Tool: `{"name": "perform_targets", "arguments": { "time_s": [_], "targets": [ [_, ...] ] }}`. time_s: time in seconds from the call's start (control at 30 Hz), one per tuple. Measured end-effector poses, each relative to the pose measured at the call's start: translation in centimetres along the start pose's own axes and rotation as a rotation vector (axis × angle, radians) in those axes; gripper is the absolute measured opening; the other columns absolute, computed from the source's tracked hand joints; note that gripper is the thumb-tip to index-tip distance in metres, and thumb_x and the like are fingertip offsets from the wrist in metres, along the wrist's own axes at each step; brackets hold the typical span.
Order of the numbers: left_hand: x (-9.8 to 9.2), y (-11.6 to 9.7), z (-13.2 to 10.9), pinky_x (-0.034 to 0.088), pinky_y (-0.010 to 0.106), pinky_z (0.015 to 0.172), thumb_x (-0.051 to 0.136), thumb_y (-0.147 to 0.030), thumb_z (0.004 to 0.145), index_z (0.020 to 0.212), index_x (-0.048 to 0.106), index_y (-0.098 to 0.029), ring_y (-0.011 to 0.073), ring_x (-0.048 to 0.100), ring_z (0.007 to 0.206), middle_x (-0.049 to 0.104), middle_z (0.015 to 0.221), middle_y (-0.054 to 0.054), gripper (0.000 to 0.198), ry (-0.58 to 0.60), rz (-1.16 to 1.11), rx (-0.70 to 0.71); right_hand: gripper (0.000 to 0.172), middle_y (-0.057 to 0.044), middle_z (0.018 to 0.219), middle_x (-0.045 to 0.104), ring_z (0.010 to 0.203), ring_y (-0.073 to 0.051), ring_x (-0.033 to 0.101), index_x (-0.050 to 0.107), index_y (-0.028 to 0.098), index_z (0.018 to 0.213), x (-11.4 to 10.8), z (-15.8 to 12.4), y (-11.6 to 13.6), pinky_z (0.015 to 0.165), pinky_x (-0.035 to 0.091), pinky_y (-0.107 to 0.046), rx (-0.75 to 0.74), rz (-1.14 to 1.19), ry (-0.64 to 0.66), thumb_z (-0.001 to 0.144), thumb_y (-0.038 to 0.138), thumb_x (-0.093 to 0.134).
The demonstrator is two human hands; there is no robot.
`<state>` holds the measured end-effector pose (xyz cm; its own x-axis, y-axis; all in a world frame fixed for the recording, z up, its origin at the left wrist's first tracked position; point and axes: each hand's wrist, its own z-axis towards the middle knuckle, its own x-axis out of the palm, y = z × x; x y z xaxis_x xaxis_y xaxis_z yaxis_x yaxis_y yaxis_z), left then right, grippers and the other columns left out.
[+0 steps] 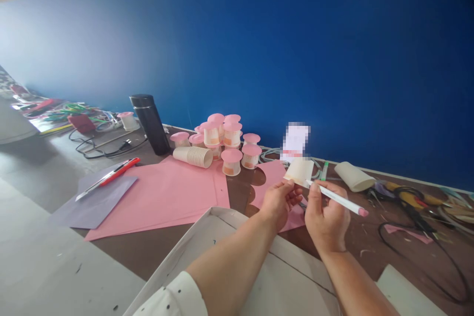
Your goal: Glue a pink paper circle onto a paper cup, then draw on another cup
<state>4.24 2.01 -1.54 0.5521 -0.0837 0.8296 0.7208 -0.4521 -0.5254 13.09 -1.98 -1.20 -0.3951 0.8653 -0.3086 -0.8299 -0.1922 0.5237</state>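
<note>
My left hand [278, 202] grips the rim of an upside-down white paper cup [299, 170] above the table. In my right hand [329, 215] is a white marker [340, 200] with a pink end; its tip meets the cup near the rim. Pink paper [272, 177] with round cut-outs lies behind my left hand. Further left stand several cups topped with pink discs [231, 156], some stacked on others. A nested row of plain cups [192, 156] lies on its side on large pink sheets [159, 192].
A red utility knife [118, 172] rests on purple paper [122, 190]. Behind it stands a black bottle [151, 123]. A white tray [174, 252] is under my forearms. To the right are a loose cup [353, 177], a green marker [325, 170] and black cables [414, 212].
</note>
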Motion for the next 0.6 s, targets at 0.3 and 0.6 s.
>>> {"name": "perform_targets", "arguments": {
  "time_s": [0.3, 0.6],
  "targets": [
    [-0.01, 0.25, 0.04, 0.046, 0.024, 0.07, 0.065, -0.02, 0.077, 0.082, 0.063, -0.008, 0.0116, 0.059, 0.068, 0.062, 0.073, 0.007, 0.013, 0.007, 0.018, 0.006, 0.021, -0.01, 0.087, 0.065, 0.081, -0.019, 0.062, 0.058, 0.015, 0.091, 0.05, -0.1, 0.03, 0.072, 0.047, -0.031, -0.058, -0.014, 0.029, 0.088, 0.034, 0.051],
    [-0.19, 0.35, 0.19, 0.046, 0.025, 0.071, 0.069, -0.024, 0.073, 0.082, 0.064, -0.009, 0.0124, 0.059, 0.069, 0.063, 0.074, 0.007, 0.018, 0.023, 0.027, 0.009, 0.023, -0.012, 0.087, 0.065, 0.081, -0.021, 0.061, 0.058, 0.015, 0.092, 0.08, -0.08, 0.05, 0.07, 0.046, -0.032, -0.036, -0.025, 0.062, 0.088, 0.037, 0.05]
  ]
}}
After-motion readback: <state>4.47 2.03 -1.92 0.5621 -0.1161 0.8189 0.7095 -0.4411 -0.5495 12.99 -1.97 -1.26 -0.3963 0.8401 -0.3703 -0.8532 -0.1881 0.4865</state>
